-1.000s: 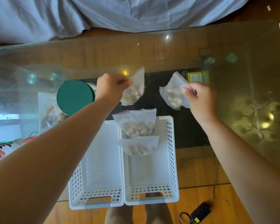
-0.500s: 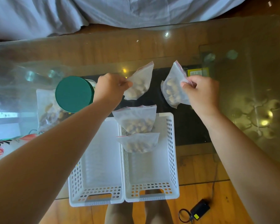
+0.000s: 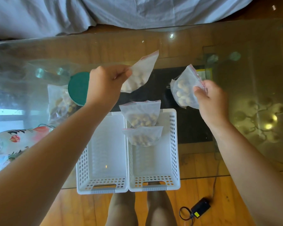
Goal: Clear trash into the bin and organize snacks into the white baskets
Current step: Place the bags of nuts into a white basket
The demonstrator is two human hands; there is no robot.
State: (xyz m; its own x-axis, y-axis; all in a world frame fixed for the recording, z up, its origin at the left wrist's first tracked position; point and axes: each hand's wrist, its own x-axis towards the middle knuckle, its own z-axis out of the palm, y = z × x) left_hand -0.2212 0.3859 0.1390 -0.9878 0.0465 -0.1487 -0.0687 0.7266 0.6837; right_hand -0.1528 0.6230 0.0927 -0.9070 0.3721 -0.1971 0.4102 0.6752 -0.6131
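My left hand (image 3: 105, 82) pinches a small clear zip bag of pale nuts (image 3: 140, 75) in the air above the glass table. A second such nut bag (image 3: 183, 90) hangs tilted from the fingers of my right hand (image 3: 210, 98), to the right. Two white perforated baskets sit side by side at the table's near edge. The right basket (image 3: 174, 144) holds two more nut bags (image 3: 141, 116) (image 3: 142, 136) at its far end. The left basket (image 3: 103, 152) holds nothing.
A green-lidded jar (image 3: 78, 88) and a bag of mixed snacks (image 3: 59, 103) lie left of the baskets, with a printed snack packet (image 3: 15, 141) at the far left. The glass table (image 3: 235, 46) stretches right. A black charger (image 3: 200, 208) lies on the wooden floor.
Both hands have lifted their nut bags higher off the table and tilted them. The bag in my right hand has swung toward upright.
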